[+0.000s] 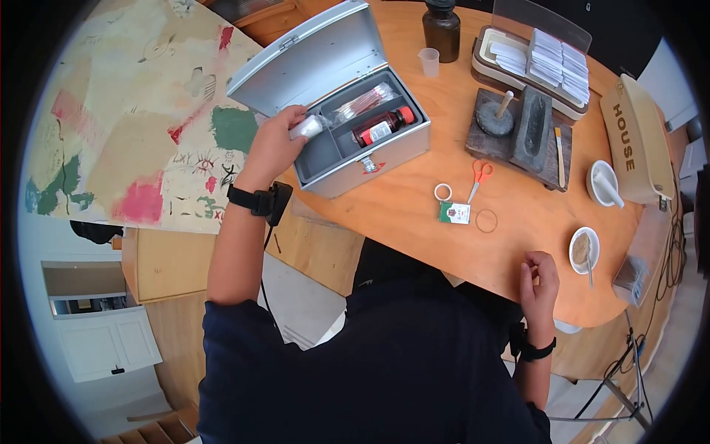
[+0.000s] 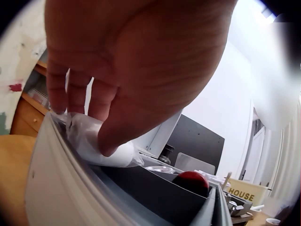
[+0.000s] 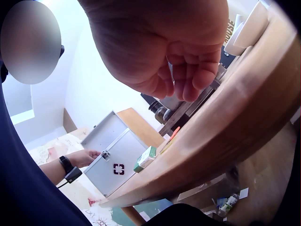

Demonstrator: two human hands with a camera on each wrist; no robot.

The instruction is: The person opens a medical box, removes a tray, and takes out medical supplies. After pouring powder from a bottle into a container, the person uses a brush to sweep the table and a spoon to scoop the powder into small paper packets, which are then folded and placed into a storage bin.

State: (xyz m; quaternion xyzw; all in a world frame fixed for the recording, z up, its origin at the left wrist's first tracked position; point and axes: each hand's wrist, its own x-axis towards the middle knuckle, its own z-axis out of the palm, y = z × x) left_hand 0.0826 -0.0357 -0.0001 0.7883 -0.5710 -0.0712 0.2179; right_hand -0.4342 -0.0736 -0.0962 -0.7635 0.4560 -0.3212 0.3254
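My left hand grips a white roll in clear plastic wrap, probably a bandage, over the left compartment of a silver metal case. The case's lid stands raised. Inside its grey tray lie a bag of cotton swabs and a dark bottle with a red cap. In the left wrist view, thumb and fingers close around the wrapped roll just above the case's rim. My right hand rests at the table's front edge, fingers loosely curled and holding nothing.
On the table are orange scissors, a tape ring, a small green-and-white box and a thin loop. Further right stand a stone grinding set, a mortar and a bowl of powder.
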